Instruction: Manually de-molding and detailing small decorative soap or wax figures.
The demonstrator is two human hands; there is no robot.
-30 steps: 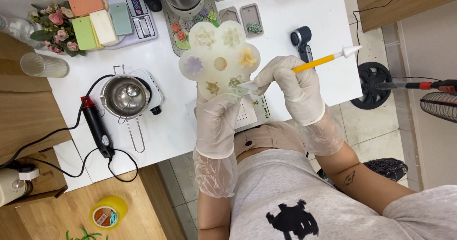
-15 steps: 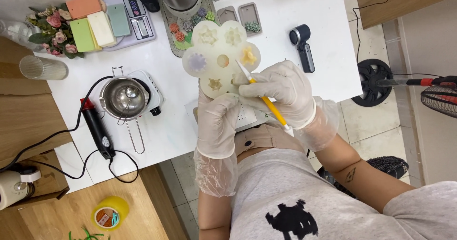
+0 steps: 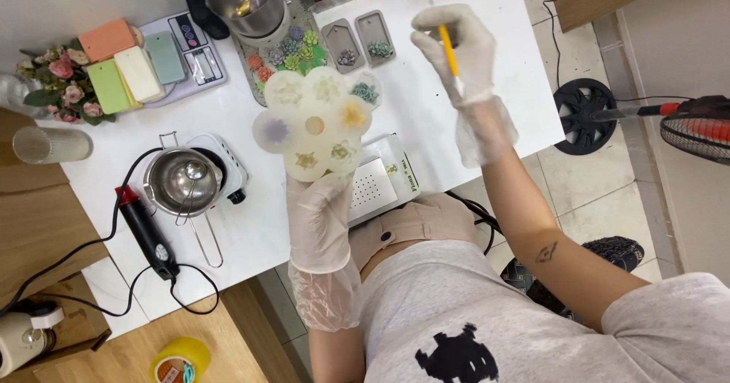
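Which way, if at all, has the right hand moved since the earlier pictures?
Yes. The right hand with its yellow tool has moved away from the mold, up the table.

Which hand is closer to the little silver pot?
Left. The left hand, holding the flower mold, is just right of the pot; the right hand is far across the table.
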